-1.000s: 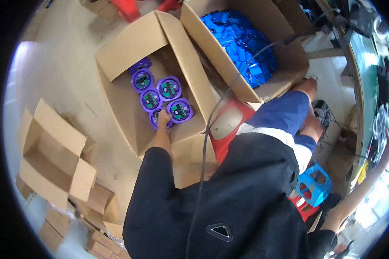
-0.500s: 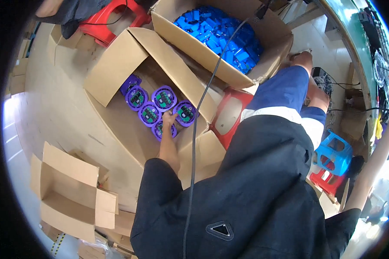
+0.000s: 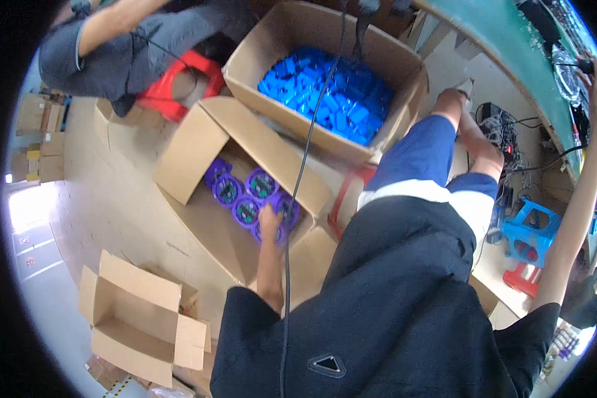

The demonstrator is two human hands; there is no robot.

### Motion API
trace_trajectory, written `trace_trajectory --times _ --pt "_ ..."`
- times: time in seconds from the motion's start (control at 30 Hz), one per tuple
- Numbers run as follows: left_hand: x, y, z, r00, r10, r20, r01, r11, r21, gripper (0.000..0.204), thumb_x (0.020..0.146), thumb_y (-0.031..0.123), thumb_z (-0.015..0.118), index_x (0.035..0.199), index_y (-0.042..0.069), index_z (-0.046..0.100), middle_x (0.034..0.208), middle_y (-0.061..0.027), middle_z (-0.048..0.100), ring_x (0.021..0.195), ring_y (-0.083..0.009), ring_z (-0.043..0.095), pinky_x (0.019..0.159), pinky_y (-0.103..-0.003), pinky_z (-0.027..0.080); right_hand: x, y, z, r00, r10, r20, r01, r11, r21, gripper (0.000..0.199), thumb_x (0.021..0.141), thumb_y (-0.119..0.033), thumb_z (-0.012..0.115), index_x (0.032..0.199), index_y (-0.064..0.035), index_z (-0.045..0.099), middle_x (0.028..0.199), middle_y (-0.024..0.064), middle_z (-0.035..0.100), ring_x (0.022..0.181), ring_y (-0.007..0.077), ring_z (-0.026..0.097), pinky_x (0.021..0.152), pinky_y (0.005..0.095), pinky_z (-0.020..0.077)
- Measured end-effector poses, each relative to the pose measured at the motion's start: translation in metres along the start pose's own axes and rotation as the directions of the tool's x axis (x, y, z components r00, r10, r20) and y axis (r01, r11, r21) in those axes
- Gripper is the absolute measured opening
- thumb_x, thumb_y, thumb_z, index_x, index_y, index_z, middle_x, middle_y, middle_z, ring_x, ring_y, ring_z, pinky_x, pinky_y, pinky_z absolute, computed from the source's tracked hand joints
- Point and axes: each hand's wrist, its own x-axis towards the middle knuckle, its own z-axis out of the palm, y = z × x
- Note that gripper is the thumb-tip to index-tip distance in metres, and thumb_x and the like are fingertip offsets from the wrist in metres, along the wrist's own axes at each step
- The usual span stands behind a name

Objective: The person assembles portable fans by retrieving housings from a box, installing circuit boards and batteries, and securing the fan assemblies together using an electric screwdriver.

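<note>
My left hand (image 3: 268,217) reaches down into an open cardboard box (image 3: 209,229), its fingers closed at the rim of a purple round unit (image 3: 288,204). Some blur and the hand itself hide part of that unit. Several more purple rings with green circuit boards inside lie around it, among them one purple unit (image 3: 262,184) just beyond the hand and another purple unit (image 3: 246,211) to its left. Far off to the right, my right hand (image 3: 592,83) is raised by the bench, closed round a small dark thing (image 3: 585,66) whose kind is not clear.
Beyond stands a large carton (image 3: 245,89) of blue block-shaped pieces (image 3: 331,99). A black cable (image 3: 305,159) hangs across the view. An empty carton (image 3: 136,312) sits lower left. Another person's arm (image 3: 116,26) shows upper left near a red stool (image 3: 186,86). A blue stool (image 3: 529,229) stands right.
The whole view has shifted, with the boxes now lower and the other person's arm more in sight. My left hand stays among the purple units, now covering more of the right-hand one.
</note>
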Motion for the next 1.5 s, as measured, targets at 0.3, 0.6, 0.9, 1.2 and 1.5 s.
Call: trace_trajectory --times 0.3,0.6,0.9,1.2,1.5 --pt "-0.086 0.006 -0.172 0.935 0.352 0.031 -0.354 0.931 0.093 0.031 0.073 0.014 0.076 0.095 0.001 0.058 0.087 -0.0239 0.067 0.082 -0.0462 0.065 0.071 -0.052 0.052 -0.015 0.003 0.047 0.972 -0.227 0.067 0.191 0.918 0.346 0.039 0.103 -0.039 0.060 0.121 -0.0062 0.069 0.108 0.0050 0.071 0.099 0.0115 0.066 0.091 0.0285 0.0507" --pt "-0.202 0.176 -0.430 0.922 0.381 0.067 -0.362 0.787 0.499 0.021 0.075 0.011 0.069 0.092 0.006 0.060 0.087 -0.0177 0.067 0.075 -0.0433 0.065 0.066 -0.051 0.053 -0.013 -0.003 0.086 0.944 -0.320 -0.082 0.270 0.605 0.749 0.025 0.098 -0.019 0.068 0.112 0.0017 0.066 0.091 0.0093 0.071 0.082 0.0141 0.068 0.074 0.0278 0.0561" --pt "-0.188 0.477 -0.509 0.459 0.781 0.423 -0.886 0.368 0.281 0.022 0.070 0.007 0.075 0.075 0.004 0.054 0.063 -0.0082 0.051 0.051 -0.0232 0.054 0.051 -0.033 0.045 -0.022 0.011 0.086 0.944 -0.040 -0.329 0.276 0.641 0.716 0.023 0.091 -0.022 0.076 0.098 -0.0022 0.067 0.074 0.0032 0.066 0.060 0.0084 0.062 0.055 0.0251 0.0501" --pt "-0.090 0.668 -0.404 0.339 0.929 0.146 -0.866 0.369 -0.338 0.016 0.081 -0.002 0.069 0.087 0.001 0.054 0.076 0.0004 0.055 0.054 -0.0041 0.057 0.044 -0.023 0.053 -0.053 0.032 0.075 0.961 -0.210 -0.182 0.277 0.768 0.577 0.025 0.088 -0.024 0.077 0.094 -0.0016 0.068 0.071 0.0033 0.063 0.067 0.0093 0.058 0.062 0.0294 0.0472" --pt "-0.037 0.703 -0.394 0.498 0.867 -0.027 -0.784 0.437 -0.441 0.015 0.083 -0.001 0.066 0.093 0.001 0.055 0.068 -0.0005 0.058 0.050 -0.0101 0.059 0.046 -0.027 0.054 -0.065 0.017 0.052 0.983 -0.152 -0.100 0.177 0.680 0.712 0.020 0.089 -0.020 0.076 0.095 -0.0020 0.069 0.077 -0.0002 0.066 0.073 0.0068 0.060 0.069 0.0252 0.0490"
